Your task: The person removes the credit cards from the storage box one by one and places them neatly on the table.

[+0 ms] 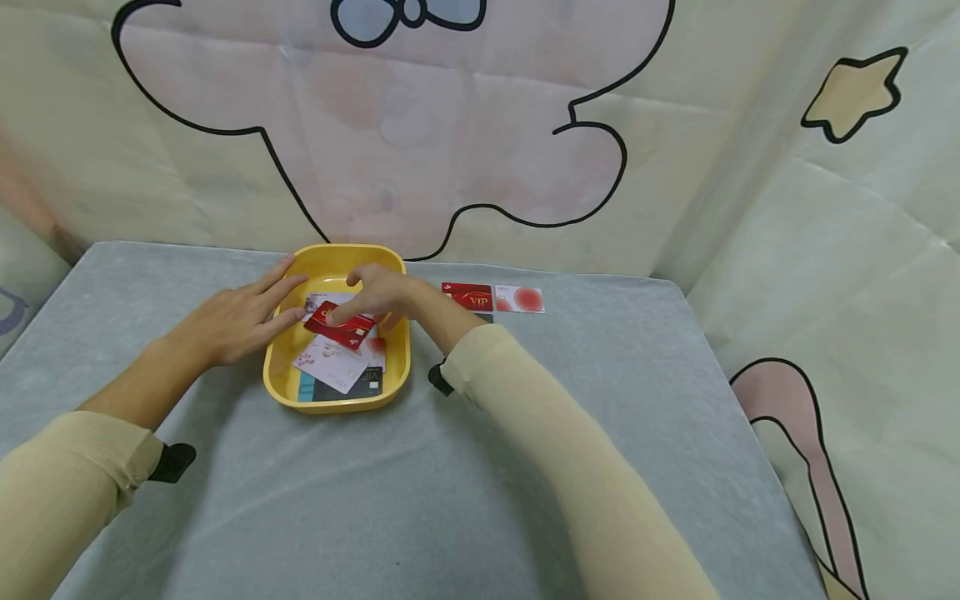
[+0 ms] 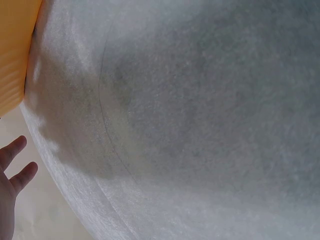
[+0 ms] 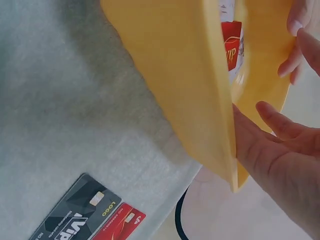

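Observation:
A yellow plastic basket point(image 1: 273, 367) on the cloth contains several cards. On top lies a red card point(image 1: 348, 333), tilted across a white card with a pink floral print point(image 1: 330, 360); a dark VIP card point(image 1: 367, 385) is beneath them. My left hand point(image 1: 236, 321) reaches over the basket's left rim, its fingers spread and extended near the red card. From the right, my right hand point(image 1: 382, 293) reaches into the basket, a fingertip over the red card. In the right wrist view, its thumb stands apart from the other fingers, which the basket wall partly hides.
Right of the basket lie a red VIP card point(image 1: 468, 297), a white card with a red circle point(image 1: 520, 300) and a dark card point(image 3: 75, 212), partly behind my right forearm in the head view. A grey cloth point(image 1: 450, 500) covers the table. A patterned curtain point(image 1: 495, 142) hangs behind.

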Tool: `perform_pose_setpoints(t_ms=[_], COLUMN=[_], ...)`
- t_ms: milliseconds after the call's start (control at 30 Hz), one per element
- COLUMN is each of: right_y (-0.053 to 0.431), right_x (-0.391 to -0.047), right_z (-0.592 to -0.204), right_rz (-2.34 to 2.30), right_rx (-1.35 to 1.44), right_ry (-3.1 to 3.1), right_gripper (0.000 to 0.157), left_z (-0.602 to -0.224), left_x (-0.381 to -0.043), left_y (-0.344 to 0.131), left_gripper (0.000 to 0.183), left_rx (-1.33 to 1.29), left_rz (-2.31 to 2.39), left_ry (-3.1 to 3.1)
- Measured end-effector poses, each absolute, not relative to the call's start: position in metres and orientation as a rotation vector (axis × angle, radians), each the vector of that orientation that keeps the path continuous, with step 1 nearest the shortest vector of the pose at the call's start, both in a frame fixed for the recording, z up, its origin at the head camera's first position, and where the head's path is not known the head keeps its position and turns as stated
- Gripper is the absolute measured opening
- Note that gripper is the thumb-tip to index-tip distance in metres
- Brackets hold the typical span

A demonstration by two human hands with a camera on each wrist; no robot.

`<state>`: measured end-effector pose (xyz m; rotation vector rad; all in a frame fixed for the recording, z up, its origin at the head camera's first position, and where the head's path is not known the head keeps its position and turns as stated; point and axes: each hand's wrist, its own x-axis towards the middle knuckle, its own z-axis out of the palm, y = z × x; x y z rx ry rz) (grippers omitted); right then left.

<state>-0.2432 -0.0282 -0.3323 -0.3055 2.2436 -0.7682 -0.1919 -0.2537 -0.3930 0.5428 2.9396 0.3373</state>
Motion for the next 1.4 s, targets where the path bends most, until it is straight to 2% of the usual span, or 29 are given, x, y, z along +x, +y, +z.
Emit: perform_pose_setpoints(t_ms=[333, 1400], right_y=[-0.038, -0.052], right_x=[-0.245, -0.238], right_z=[-0.336, -0.342], right_rz=[-0.676, -0.515], right_rx=[-0.277, -0.153], right_ry=[2.245, 2.301], right_gripper=[0.08, 0.069], left_z=[-0.393, -0.393], left_x=[-0.191, -0.193], left_y=[-0.255, -0.254], left_gripper=[0.07, 0.068], left_rx=[0.543, 0.559], left_rz=[0.34, 0.35], left_ry=[2.942, 2.948])
